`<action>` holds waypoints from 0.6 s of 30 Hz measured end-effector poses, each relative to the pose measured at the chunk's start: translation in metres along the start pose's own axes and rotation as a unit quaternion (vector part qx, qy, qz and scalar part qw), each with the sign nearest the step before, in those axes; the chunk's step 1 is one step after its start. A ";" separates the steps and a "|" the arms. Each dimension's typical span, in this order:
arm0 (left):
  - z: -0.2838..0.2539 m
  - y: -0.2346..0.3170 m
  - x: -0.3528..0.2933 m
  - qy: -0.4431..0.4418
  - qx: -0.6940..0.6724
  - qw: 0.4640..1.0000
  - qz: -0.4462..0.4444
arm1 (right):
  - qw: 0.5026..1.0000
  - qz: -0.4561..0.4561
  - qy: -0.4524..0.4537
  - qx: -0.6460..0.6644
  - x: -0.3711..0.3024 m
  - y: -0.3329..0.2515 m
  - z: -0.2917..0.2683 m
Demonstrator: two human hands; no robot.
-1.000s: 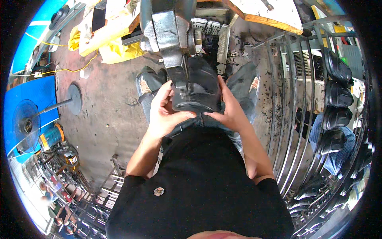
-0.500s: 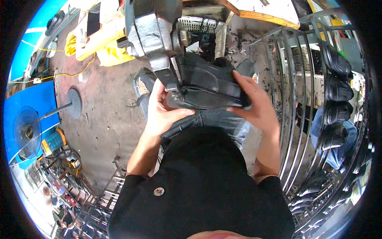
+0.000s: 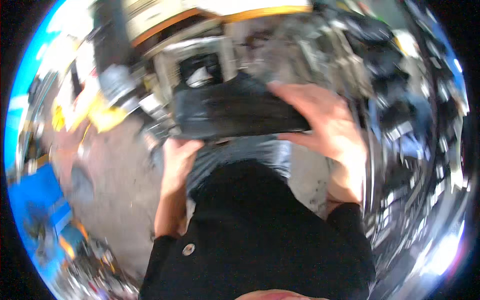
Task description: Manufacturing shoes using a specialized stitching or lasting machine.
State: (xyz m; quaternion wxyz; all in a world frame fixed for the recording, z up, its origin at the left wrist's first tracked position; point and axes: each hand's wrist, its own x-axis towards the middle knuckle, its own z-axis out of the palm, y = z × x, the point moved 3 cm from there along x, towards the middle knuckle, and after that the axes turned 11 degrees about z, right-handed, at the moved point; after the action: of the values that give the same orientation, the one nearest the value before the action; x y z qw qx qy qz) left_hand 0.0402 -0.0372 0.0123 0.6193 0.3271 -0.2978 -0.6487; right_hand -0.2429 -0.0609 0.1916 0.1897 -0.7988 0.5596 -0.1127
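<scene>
A black leather shoe (image 3: 235, 110) lies sideways between my two hands, above my lap, smeared by motion. My right hand (image 3: 325, 117) grips its right end, fingers over the far side and thumb beneath. At its left end, my left hand (image 3: 179, 156) has the thumb laid along the near lower edge; its other fingers are mostly hidden. Just left of the shoe stands a dark machine arm (image 3: 120, 87) with a metal tip (image 3: 161, 125). The tip is close to the shoe's left end, but I cannot tell whether they touch.
Beyond the shoe is a pale crate (image 3: 227, 52) with dark scraps inside. A table with an orange-yellow edge (image 3: 270, 12) stands at the far side. Yellow cloth (image 3: 107, 117) hangs at left. Racks with black shoes (image 3: 367, 30) line the right; a blurred fan (image 3: 40, 225) stands lower left.
The whole view has swung, and the machine arm now appears farther left. Against it, the shoe and both hands have shifted right, and the shoe lies more level.
</scene>
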 end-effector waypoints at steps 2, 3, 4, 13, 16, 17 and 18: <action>0.023 0.005 0.012 -0.004 0.166 0.985 0.044 | 0.997 0.047 0.039 0.044 -0.042 0.020 0.004; -0.002 -0.007 0.014 -0.025 0.187 0.982 0.002 | 0.995 0.080 0.057 0.022 -0.074 0.029 -0.002; -0.026 -0.021 0.018 -0.045 0.213 0.975 -0.037 | 0.980 0.171 0.083 0.058 -0.112 0.035 -0.010; -0.054 -0.060 0.042 -0.228 0.552 0.802 0.000 | 0.620 0.585 0.519 -0.067 -0.374 0.090 -0.035; -0.046 -0.081 0.038 -0.317 0.617 0.721 -0.016 | 0.544 0.557 0.485 -0.399 -0.372 0.178 -0.046; -0.020 -0.075 0.031 -0.306 0.597 0.741 -0.030 | 0.534 0.582 0.474 -0.390 -0.367 0.207 -0.048; -0.022 -0.074 0.028 -0.298 0.603 0.740 -0.028 | 0.526 0.602 0.439 -0.410 -0.338 0.218 -0.055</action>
State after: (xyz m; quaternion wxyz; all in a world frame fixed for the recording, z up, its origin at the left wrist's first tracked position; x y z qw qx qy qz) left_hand 0.0122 -0.0605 -0.0614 0.1539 0.4304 -0.7866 -0.4152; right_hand -0.5677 0.1808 0.1586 -0.4055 -0.1116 0.9048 -0.0658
